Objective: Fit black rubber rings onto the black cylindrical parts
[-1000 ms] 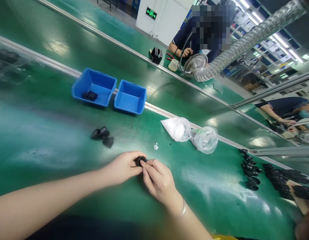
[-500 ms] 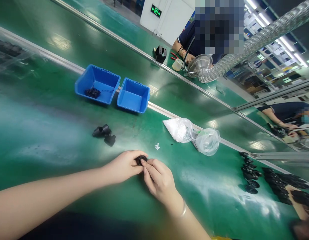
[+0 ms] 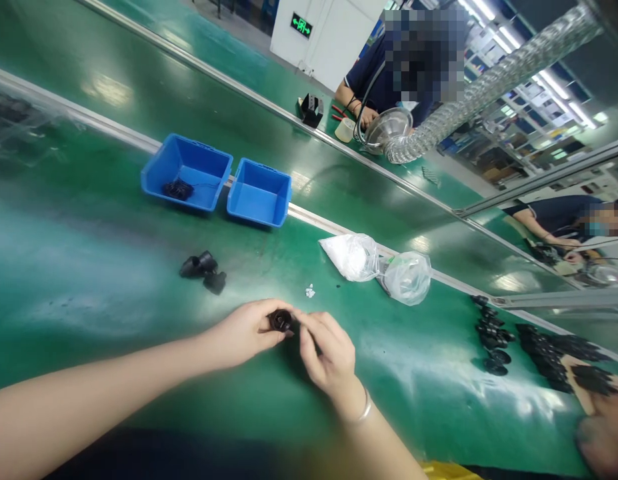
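My left hand (image 3: 243, 333) is closed around a black cylindrical part (image 3: 281, 321), its round hollow end turned up towards me. Some detail shows inside the opening, too small to name. Just to the right is my right hand (image 3: 329, 347), its index fingertip at the part's edge and its thumb held apart. Nothing shows between those fingers. Beyond my left hand lie a few black tubular pieces (image 3: 203, 268). A small heap of white bits (image 3: 309, 291) rests on the green table past my fingers.
Two blue bins (image 3: 259, 192) stand along the metal rail, the left one holding a dark coiled cable (image 3: 178, 189). Clear plastic bags (image 3: 407, 277) lie to their right. Several black parts (image 3: 493, 337) sit at the right. Across the rail, a co-worker (image 3: 369, 73) sits near a flexible duct (image 3: 493, 87).
My right hand has drawn back slightly to the right, its fingers out of the part's opening. My left hand keeps its hold. The whole view has shifted a little.
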Demonstrator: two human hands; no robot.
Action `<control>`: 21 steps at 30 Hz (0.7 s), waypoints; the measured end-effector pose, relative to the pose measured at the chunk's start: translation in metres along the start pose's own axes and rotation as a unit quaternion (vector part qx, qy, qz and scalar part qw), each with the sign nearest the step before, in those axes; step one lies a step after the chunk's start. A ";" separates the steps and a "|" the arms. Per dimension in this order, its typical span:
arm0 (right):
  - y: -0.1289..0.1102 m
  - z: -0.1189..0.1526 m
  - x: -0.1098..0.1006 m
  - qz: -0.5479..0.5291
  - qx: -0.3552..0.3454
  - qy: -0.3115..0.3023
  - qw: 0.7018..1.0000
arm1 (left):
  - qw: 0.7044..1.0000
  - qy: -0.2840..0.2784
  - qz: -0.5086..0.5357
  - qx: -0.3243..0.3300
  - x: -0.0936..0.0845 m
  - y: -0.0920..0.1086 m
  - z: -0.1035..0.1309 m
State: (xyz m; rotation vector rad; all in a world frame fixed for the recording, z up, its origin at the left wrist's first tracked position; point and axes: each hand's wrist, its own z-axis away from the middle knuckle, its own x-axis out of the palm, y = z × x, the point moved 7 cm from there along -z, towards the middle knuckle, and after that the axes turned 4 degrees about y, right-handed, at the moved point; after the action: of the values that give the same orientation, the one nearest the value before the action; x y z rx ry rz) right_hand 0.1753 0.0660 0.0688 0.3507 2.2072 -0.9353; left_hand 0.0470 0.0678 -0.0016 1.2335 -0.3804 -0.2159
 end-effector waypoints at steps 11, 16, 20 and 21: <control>0.003 0.005 -0.001 0.064 -0.015 -0.021 0.998 | 1.000 -0.020 -0.016 0.000 0.004 0.019 -0.001; -0.008 0.007 0.017 0.080 -0.069 -0.133 0.985 | 0.989 0.045 -0.138 0.016 -0.015 0.000 0.001; 0.000 0.012 0.035 0.159 -0.046 -0.176 0.970 | 0.979 0.054 -0.196 0.027 -0.026 -0.025 -0.005; 0.001 0.012 0.036 0.168 -0.037 -0.178 0.969 | 0.975 0.051 -0.211 0.040 -0.026 -0.028 -0.006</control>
State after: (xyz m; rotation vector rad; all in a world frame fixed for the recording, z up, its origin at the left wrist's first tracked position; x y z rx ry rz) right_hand 0.1561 0.0577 0.0371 0.4648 1.7800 -0.6698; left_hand 0.0267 0.0731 -0.0335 1.3908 -0.0340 -0.5024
